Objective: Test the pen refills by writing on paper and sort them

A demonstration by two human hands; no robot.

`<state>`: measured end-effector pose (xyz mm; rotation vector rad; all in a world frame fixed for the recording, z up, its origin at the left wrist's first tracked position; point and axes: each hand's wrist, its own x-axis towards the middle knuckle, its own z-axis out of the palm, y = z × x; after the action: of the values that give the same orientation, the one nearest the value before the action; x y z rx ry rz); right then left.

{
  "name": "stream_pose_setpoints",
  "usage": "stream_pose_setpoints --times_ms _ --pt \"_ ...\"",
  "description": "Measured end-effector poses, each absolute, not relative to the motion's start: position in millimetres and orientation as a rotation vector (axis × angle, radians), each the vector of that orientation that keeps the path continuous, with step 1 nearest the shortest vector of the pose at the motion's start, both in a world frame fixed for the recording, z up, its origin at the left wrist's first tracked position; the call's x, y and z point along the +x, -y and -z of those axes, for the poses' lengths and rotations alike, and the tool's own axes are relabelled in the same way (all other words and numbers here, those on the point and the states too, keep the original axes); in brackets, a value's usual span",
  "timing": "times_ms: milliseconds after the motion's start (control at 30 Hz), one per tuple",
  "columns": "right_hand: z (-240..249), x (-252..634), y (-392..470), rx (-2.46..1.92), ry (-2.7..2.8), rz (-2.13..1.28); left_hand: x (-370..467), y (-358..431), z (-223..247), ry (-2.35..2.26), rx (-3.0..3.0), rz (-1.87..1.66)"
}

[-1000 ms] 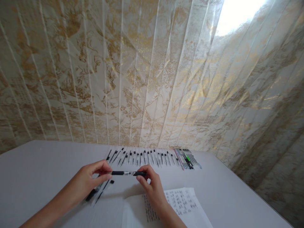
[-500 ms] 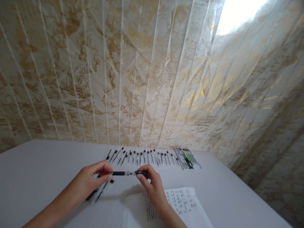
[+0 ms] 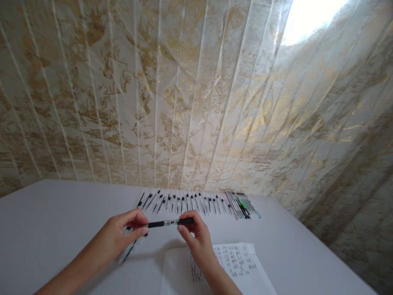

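A pen (image 3: 167,223) with a black grip, a clear printed barrel and a black end is held level between my two hands, above the table. My left hand (image 3: 127,231) pinches its left tip, which the fingers hide. At the other side, my right hand (image 3: 196,235) has thumb and fingers closed on the black end. Beneath my left hand lie a few wrapped refills (image 3: 130,250), partly covered by it. Below my right hand rests a sheet of paper (image 3: 233,262) with rows of handwriting.
Along the back of the white table (image 3: 70,221) runs a row of several black-tipped refills in clear wrappers (image 3: 182,203). To its right sits a group of pens (image 3: 242,205), one with a bright green part. A gold-patterned curtain (image 3: 172,102) hangs behind.
Both hands and the pen have shifted slightly to the right. The pen is now tilted a little, its right end higher. Both hands keep their hold.
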<state>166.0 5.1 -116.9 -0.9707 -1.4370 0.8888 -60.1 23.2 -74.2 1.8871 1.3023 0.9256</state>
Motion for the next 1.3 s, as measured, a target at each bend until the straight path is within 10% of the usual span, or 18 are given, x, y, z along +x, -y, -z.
stream_pose_setpoints --times_ms 1000,1300 --pt "85 157 6 -0.878 1.125 -1.387 -28 11 82 -1.206 2.056 -0.944" --pt "42 191 27 -1.132 1.392 -1.025 5 27 134 -1.182 2.251 -0.696"
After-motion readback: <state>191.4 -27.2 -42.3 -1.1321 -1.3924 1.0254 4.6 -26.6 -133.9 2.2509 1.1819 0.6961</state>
